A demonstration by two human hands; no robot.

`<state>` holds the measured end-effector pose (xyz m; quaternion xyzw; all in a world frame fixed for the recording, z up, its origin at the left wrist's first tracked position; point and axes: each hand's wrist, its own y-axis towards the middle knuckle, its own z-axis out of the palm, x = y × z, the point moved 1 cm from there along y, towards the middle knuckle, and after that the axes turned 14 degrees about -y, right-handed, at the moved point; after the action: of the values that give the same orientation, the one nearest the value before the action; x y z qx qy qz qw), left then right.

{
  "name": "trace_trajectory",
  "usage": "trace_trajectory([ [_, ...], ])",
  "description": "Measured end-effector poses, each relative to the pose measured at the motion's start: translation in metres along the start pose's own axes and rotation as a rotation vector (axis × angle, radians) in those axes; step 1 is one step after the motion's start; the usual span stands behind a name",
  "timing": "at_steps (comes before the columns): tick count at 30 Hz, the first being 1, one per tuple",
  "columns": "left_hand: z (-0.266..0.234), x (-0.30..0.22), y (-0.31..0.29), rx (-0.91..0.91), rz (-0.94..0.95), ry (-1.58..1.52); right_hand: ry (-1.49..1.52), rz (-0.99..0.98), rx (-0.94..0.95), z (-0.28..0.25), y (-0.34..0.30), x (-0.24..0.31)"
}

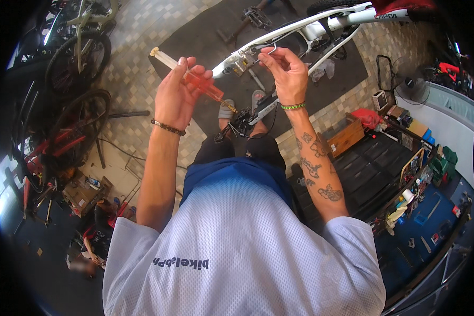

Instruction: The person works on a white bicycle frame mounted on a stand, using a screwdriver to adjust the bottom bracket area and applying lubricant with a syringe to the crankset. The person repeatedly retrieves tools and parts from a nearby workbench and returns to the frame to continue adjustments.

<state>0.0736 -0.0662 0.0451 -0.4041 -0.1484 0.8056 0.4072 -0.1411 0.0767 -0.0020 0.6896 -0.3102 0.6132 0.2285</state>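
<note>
My left hand [178,90] is closed round a large syringe [209,90] with red fluid in its barrel. The pale plunger sticks out past my thumb, and the brass-coloured tip points down toward a black bicycle part [241,124] with cables, in front of my knees. Whether the tip joins that part, I cannot tell. My right hand [288,73] pinches a thin bent silver tool, seemingly a hex key [272,49], between thumb and fingers. It is held up beside the white bicycle frame [284,34], near a metal clamp [240,62].
A dark mat [195,38] lies under the bicycle on the tiled floor. Bicycles [79,58] stand at the left, with another person [92,253] low at the lower left. On the right are a wooden box [346,138], a fan [410,81] and a blue bench [426,210] with tools.
</note>
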Motion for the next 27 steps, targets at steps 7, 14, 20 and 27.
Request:
trace_trajectory([
  [7, 0.001, -0.002, 0.005, 0.029, -0.026, 0.027, -0.245, -0.137, -0.075, 0.002, -0.002, 0.018],
  [14, -0.008, -0.005, -0.001, -0.007, -0.036, 0.023, -0.376, -0.345, -0.165, 0.004, -0.006, 0.024],
  [20, -0.017, -0.008, -0.001, -0.018, -0.034, 0.026, -0.034, -0.301, -0.205, 0.014, -0.011, 0.010],
  [27, -0.022, -0.011, -0.001, -0.030, -0.033, 0.035, 0.945, 0.201, -0.070, 0.026, -0.005, -0.006],
])
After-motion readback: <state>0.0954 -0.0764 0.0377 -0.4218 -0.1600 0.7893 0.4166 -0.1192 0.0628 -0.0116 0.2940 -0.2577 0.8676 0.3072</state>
